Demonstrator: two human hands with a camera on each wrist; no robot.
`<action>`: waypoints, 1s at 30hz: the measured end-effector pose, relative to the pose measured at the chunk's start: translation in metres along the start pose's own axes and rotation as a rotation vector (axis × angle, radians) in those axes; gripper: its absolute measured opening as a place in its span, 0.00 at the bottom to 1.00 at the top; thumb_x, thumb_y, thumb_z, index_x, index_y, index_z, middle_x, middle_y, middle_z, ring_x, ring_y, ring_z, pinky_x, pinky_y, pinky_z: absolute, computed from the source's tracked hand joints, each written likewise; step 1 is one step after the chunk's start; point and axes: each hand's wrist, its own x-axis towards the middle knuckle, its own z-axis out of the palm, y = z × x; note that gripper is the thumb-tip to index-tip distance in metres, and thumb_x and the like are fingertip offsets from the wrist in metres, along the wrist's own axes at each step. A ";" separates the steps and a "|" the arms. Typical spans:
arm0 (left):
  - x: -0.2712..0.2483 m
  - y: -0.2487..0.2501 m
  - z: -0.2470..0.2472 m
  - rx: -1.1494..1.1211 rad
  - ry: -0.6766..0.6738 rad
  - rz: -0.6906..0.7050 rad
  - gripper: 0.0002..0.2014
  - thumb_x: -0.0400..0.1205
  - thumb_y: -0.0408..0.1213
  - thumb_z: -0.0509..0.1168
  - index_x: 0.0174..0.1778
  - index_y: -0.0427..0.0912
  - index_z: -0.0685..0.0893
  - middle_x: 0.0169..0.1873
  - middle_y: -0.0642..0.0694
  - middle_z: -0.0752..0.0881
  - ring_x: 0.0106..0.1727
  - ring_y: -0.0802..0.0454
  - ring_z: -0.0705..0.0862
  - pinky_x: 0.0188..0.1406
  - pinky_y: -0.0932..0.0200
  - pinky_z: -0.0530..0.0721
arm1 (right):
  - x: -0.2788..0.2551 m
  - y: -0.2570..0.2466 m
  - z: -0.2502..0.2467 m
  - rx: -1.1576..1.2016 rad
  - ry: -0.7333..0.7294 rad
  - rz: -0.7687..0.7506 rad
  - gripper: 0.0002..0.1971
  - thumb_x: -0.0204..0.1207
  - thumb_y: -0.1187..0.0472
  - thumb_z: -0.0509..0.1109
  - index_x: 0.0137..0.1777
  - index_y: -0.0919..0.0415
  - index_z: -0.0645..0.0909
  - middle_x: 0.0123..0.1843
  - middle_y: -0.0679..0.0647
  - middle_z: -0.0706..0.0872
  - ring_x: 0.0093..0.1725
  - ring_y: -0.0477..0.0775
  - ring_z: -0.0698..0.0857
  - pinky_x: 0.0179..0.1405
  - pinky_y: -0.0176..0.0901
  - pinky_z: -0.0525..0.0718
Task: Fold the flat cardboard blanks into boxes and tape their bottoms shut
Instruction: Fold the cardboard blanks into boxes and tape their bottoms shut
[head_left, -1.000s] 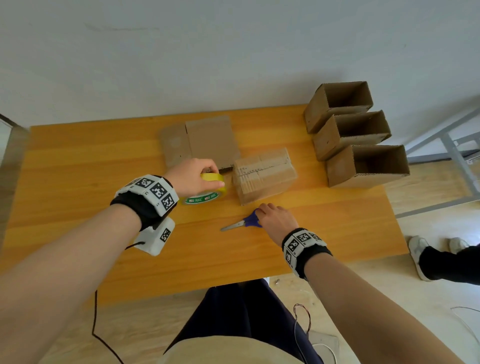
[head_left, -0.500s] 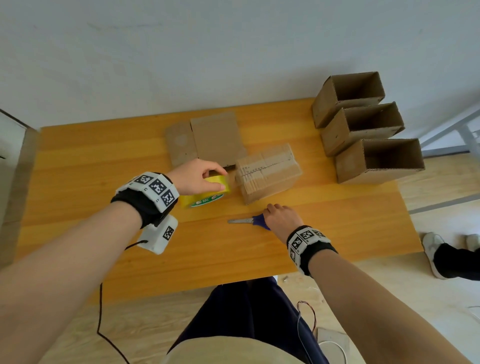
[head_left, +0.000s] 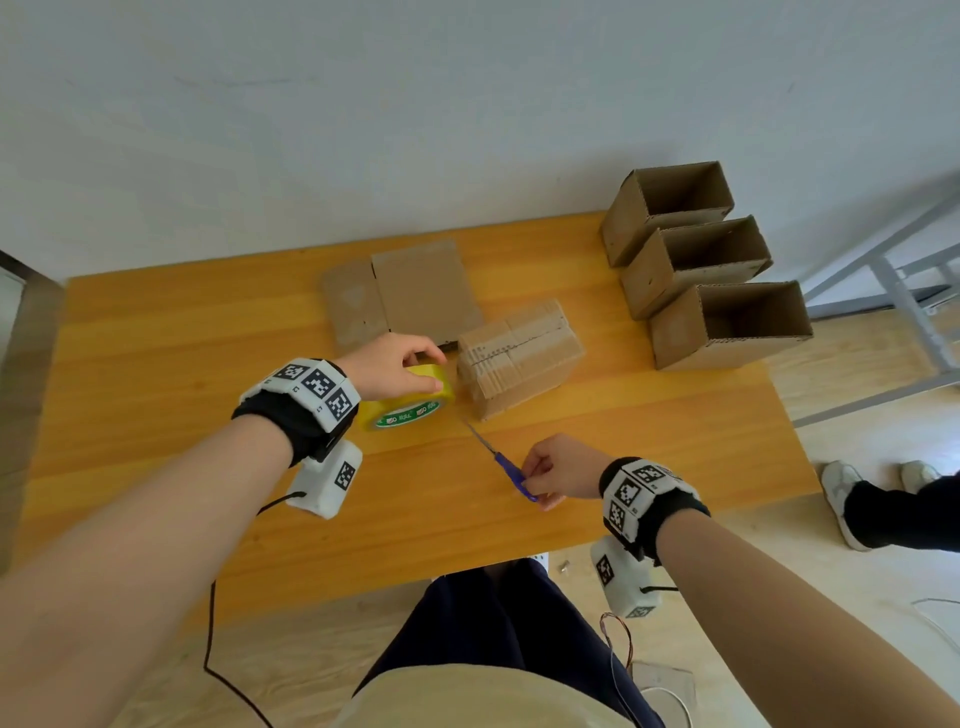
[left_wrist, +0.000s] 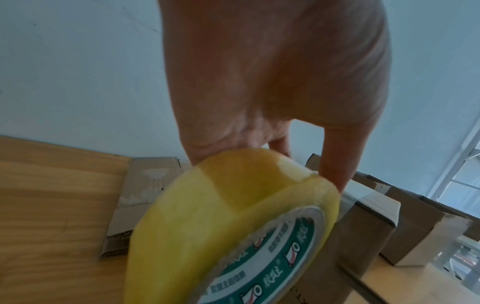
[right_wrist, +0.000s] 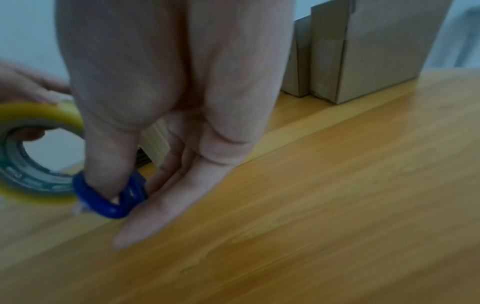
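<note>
My left hand grips a yellow tape roll with a green core label, tilted up beside a folded cardboard box lying bottom-up in the table's middle. In the left wrist view the tape roll fills the foreground, and a clear strip runs from it onto the box. My right hand holds blue-handled scissors, thumb through a handle ring, blades pointing at the box. A flat cardboard blank lies behind the left hand.
Three open folded boxes stand in a row at the wooden table's far right corner. A white wall runs behind the table. Another person's shoes and legs are on the floor to the right, beside a metal frame.
My right hand has lifted the scissors off the table and drawn them back toward me, swinging the blades to point at the box. My left hand has tipped the tape roll up.
</note>
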 end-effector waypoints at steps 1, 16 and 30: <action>0.000 -0.001 0.000 -0.002 0.002 -0.001 0.16 0.78 0.45 0.70 0.61 0.49 0.82 0.37 0.53 0.76 0.41 0.55 0.76 0.39 0.60 0.71 | -0.003 -0.001 0.001 0.087 -0.025 -0.003 0.05 0.77 0.67 0.71 0.49 0.67 0.78 0.46 0.60 0.89 0.40 0.55 0.87 0.54 0.54 0.88; -0.009 0.003 0.000 -0.057 0.102 0.011 0.09 0.77 0.42 0.70 0.52 0.48 0.83 0.28 0.52 0.70 0.31 0.55 0.70 0.32 0.59 0.68 | -0.018 -0.037 0.017 0.552 -0.111 -0.049 0.18 0.72 0.47 0.69 0.49 0.64 0.82 0.52 0.60 0.82 0.42 0.50 0.82 0.58 0.49 0.86; -0.013 0.006 0.000 -0.066 0.091 0.017 0.10 0.77 0.43 0.70 0.52 0.48 0.83 0.33 0.48 0.75 0.37 0.49 0.74 0.40 0.52 0.74 | -0.012 -0.046 0.018 0.612 -0.034 -0.076 0.18 0.75 0.49 0.69 0.49 0.67 0.82 0.43 0.58 0.85 0.37 0.48 0.83 0.47 0.45 0.90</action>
